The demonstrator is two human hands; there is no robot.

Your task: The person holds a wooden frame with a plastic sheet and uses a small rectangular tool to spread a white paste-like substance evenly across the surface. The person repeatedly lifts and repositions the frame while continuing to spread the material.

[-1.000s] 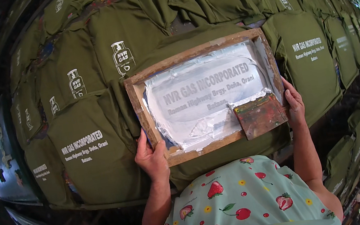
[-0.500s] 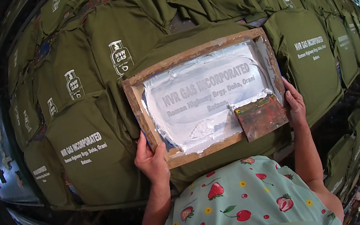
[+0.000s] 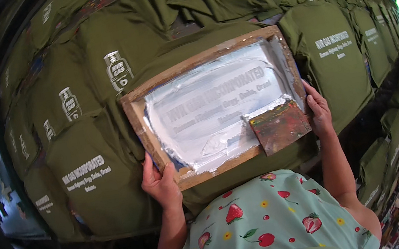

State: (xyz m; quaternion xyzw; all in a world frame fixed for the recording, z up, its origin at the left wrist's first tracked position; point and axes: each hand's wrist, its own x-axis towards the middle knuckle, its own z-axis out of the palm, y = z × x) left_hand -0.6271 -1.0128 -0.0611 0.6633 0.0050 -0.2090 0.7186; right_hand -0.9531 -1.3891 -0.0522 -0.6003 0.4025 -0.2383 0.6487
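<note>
Olive-green cloth fills the left side: a shirt (image 3: 84, 174) lies flat with rows of white lettering across it, and beyond it, a little farther right, another shirt (image 3: 93, 78) carries a white tank-shaped print. Next comes the left hand (image 3: 163, 182), closed on the lower left corner of a worn wooden frame (image 3: 200, 62), thumb on the near face and fingers wrapped to the outer side; their tips pass out of sight beneath. The frame sits in the middle, between both hands and before the person's body, slanted so that its right end is farther away. Olive fabric (image 3: 187, 44) spreads under it, though whether the two touch I cannot tell. Inside, a pale screen (image 3: 176, 144) shows grey lettering, with white paste smeared along its edges and heaped near the lower side. Below, the person wears a mint-green garment (image 3: 255, 214) patterned with strawberries and cherries. At the frame's lower right, a stained reddish-brown board (image 3: 282, 128) leans over the near rail, its far edge coated in paste. The right hand (image 3: 318, 108) grips the right rail, fingers curled against its outer edge. Farthest right, a lettered shirt (image 3: 332, 72) lies spread out.
</note>
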